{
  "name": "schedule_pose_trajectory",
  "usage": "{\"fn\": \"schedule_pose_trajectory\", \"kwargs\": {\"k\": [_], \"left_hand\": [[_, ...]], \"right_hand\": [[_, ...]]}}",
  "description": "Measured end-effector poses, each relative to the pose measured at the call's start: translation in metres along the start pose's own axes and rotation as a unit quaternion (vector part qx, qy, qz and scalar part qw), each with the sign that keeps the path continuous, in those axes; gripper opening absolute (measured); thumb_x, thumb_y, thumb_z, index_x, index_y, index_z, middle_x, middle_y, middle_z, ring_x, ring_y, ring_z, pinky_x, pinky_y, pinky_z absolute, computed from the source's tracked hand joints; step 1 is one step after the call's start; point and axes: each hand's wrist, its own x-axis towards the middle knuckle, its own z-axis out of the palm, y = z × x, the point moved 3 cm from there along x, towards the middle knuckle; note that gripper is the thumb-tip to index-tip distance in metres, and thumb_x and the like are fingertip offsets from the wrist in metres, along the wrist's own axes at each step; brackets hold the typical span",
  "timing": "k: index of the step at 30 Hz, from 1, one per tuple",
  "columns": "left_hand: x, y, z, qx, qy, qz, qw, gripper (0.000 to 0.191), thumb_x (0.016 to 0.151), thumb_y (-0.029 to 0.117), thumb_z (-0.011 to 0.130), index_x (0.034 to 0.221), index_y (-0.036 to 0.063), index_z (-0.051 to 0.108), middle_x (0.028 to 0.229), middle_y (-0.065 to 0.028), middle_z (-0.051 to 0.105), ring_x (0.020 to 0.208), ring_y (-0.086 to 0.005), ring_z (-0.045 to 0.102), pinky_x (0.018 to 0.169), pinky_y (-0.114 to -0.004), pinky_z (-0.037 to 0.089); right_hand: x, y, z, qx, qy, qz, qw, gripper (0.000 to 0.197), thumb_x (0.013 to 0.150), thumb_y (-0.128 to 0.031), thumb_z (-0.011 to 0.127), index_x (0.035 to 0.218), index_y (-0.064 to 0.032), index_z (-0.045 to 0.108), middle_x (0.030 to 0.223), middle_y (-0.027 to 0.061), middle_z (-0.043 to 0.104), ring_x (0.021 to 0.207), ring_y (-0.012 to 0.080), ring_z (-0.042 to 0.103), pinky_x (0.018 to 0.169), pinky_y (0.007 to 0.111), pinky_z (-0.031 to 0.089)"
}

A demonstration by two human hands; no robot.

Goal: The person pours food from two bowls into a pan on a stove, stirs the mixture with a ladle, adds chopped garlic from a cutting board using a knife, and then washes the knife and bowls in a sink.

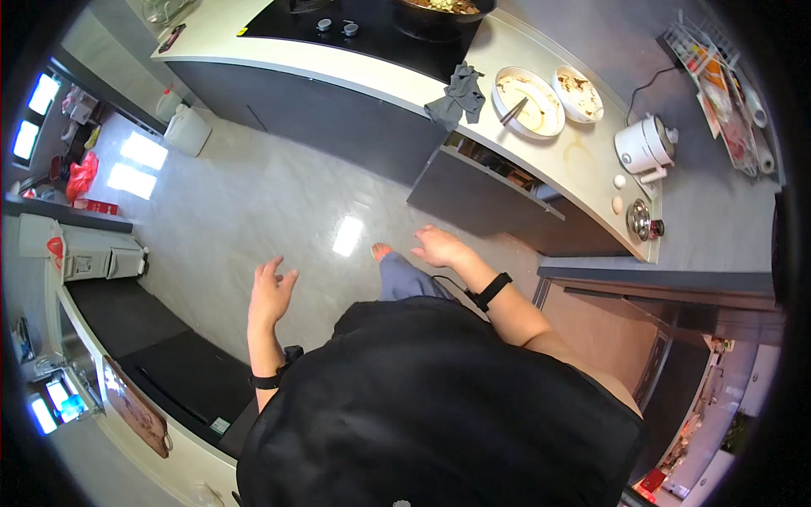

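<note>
Both of my hands hang in the air over the grey floor point(253, 171). My left hand point(272, 291) has its fingers apart and holds nothing. Nothing is in my right hand point(437, 246) either; its fingers are spread and slightly bent, and it is nearest to a partly pulled-out drawer point(488, 196). On the counter beyond lie a crumpled grey cloth point(457, 96) and a white bowl point(543, 117) with food residue and utensils resting in it. A smaller soiled white bowl point(586, 101) touches or nearly touches it.
A black cooktop point(291, 22) bears a pan point(437, 19) of food. Along the right counter stand a white electric pot point(643, 144), two eggs point(618, 204) and a metal bowl point(638, 218). A wooden cutting board point(133, 405) leans at the left counter; a white jug point(187, 131) stands on the floor.
</note>
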Motion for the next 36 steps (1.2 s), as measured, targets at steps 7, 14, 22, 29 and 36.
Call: {"fn": "schedule_pose_trajectory", "kwargs": {"k": [7, 14, 22, 29, 36], "left_hand": [[0.025, 0.025, 0.005, -0.003, -0.011, -0.076, 0.997, 0.05, 0.082, 0.029, 0.063, 0.123, 0.0055, 0.049, 0.125, -0.021, 0.043, 0.098, -0.0297, 0.059, 0.083, -0.038, 0.048], [0.044, 0.055, -0.015, -0.01, 0.049, -0.124, 0.991, 0.05, 0.08, 0.03, 0.064, 0.121, 0.0048, 0.05, 0.124, -0.0214, 0.044, 0.1, -0.0338, 0.057, 0.086, -0.039, 0.047], [0.066, 0.057, 0.008, 0.045, 0.039, -0.114, 0.992, 0.05, 0.079, 0.033, 0.064, 0.121, 0.009, 0.05, 0.125, -0.0196, 0.044, 0.108, -0.0349, 0.052, 0.091, -0.04, 0.044], [0.065, 0.052, 0.017, -0.043, 0.063, -0.146, 0.986, 0.054, 0.08, 0.033, 0.063, 0.124, 0.0066, 0.048, 0.122, -0.0203, 0.044, 0.108, -0.0359, 0.05, 0.092, -0.04, 0.042], [-0.039, 0.001, 0.02, -0.133, 0.22, -0.27, 0.928, 0.026, 0.079, 0.023, 0.063, 0.095, 0.0027, 0.057, 0.107, -0.0168, 0.049, 0.098, -0.0338, 0.053, 0.082, -0.042, 0.045]], "right_hand": [[0.086, 0.13, -0.008, 0.525, 0.176, 0.284, 0.783, 0.034, 0.084, -0.021, 0.056, 0.107, 0.0017, 0.051, 0.105, 0.0146, 0.06, 0.074, 0.0239, 0.064, 0.056, 0.034, 0.053], [0.128, 0.192, -0.021, 0.744, 0.28, 0.289, 0.533, 0.023, 0.087, -0.009, 0.05, 0.108, -0.0004, 0.049, 0.103, 0.0111, 0.057, 0.084, 0.0249, 0.065, 0.064, 0.035, 0.057], [0.147, 0.216, -0.047, 0.67, 0.254, 0.286, 0.636, 0.028, 0.088, -0.014, 0.051, 0.111, 0.0011, 0.045, 0.094, 0.0111, 0.056, 0.077, 0.0203, 0.064, 0.05, 0.025, 0.052], [0.191, 0.193, 0.006, 0.474, -0.126, 0.326, 0.808, 0.021, 0.083, -0.025, 0.053, 0.074, -0.0071, 0.051, 0.06, 0.002, 0.049, 0.051, 0.0145, 0.05, 0.044, 0.025, 0.043], [0.304, 0.0, 0.024, 0.225, -0.23, 0.052, 0.945, 0.023, 0.083, -0.025, 0.053, 0.073, -0.0051, 0.053, 0.059, 0.0039, 0.05, 0.051, 0.0152, 0.051, 0.045, 0.028, 0.043]]}}
